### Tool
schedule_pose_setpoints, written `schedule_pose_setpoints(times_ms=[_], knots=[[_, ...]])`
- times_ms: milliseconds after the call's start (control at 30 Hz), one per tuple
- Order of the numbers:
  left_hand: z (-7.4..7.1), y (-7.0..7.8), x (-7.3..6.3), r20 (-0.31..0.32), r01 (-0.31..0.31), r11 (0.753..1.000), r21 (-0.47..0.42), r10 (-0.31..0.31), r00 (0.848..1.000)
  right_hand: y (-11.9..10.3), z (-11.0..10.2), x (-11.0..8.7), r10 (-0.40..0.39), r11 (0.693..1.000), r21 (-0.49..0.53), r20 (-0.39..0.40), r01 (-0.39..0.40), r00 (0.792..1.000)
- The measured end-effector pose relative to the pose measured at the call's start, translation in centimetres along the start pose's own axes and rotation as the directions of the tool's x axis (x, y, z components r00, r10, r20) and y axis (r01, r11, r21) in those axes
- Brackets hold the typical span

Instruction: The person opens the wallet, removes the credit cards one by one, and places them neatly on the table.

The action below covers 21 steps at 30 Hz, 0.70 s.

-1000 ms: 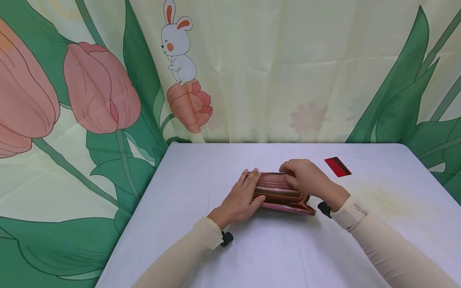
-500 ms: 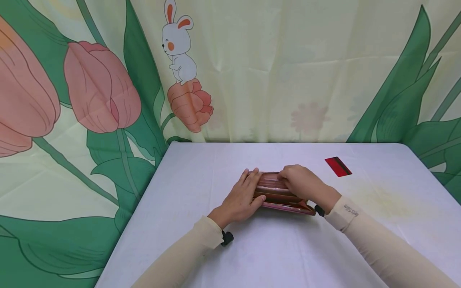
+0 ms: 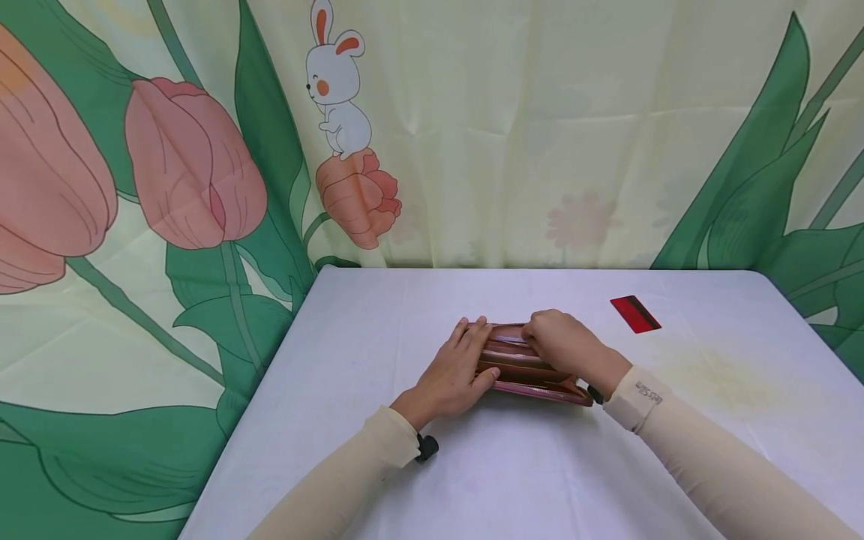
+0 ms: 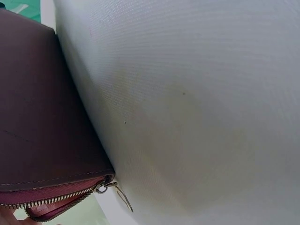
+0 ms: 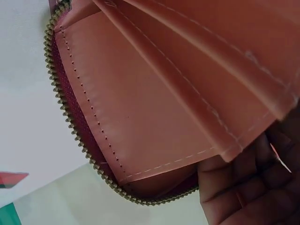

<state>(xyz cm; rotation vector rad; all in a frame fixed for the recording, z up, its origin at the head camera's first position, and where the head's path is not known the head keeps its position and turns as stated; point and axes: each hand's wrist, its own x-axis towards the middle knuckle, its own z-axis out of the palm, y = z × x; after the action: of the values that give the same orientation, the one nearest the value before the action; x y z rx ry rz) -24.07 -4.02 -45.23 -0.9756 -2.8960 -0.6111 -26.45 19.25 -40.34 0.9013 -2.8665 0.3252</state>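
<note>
An unzipped pink-brown wallet (image 3: 520,373) lies spread on the white table, its card slots and pockets facing up. Across its left end rests my left hand (image 3: 451,379), fingers straight with tips at the far rim and thumb over the front flap. My right hand (image 3: 567,345) has its fingers curled at the card slots and pinches a thin pale-edged card (image 3: 511,340), mostly hidden. The right wrist view shows those curled fingers (image 5: 248,192) beside the stitched gusset; brass zipper teeth (image 5: 86,150) line the rim. A zipper pull (image 4: 123,197) hangs in the left wrist view.
A red card (image 3: 636,313) with a dark stripe lies on the table (image 3: 405,300) behind and right of the wallet. A printed curtain (image 3: 466,135) hangs beyond the table's far edge. A yellowish stain (image 3: 718,379) marks the cloth at right.
My right hand has moved left and down into the wallet's card slots, its fingers closing there. A pale card edge now shows beside them. My left hand stays in place.
</note>
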Motion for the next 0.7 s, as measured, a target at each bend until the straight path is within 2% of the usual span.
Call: schedule_pose_setpoints(times_ms=[200,300,700], knots=[[-0.11,0.03,-0.05,-0.006,-0.038,0.999,0.019,0.038,0.999,-0.53,-0.13,0.02,0.055,0.998,-0.014,0.026,-0.055,0.998],[-0.10,0.04,-0.09,-0.009,-0.036,0.999,0.014,0.036,0.999,-0.73,-0.38,-0.03,0.067,0.998,-0.014,0.046,-0.067,0.997],[0.22,-0.17,-0.05,-0.003,-0.035,0.999,0.029,0.035,0.999,-0.80,-0.73,-0.13,0.032,0.998,-0.065,0.085,-0.027,0.996]])
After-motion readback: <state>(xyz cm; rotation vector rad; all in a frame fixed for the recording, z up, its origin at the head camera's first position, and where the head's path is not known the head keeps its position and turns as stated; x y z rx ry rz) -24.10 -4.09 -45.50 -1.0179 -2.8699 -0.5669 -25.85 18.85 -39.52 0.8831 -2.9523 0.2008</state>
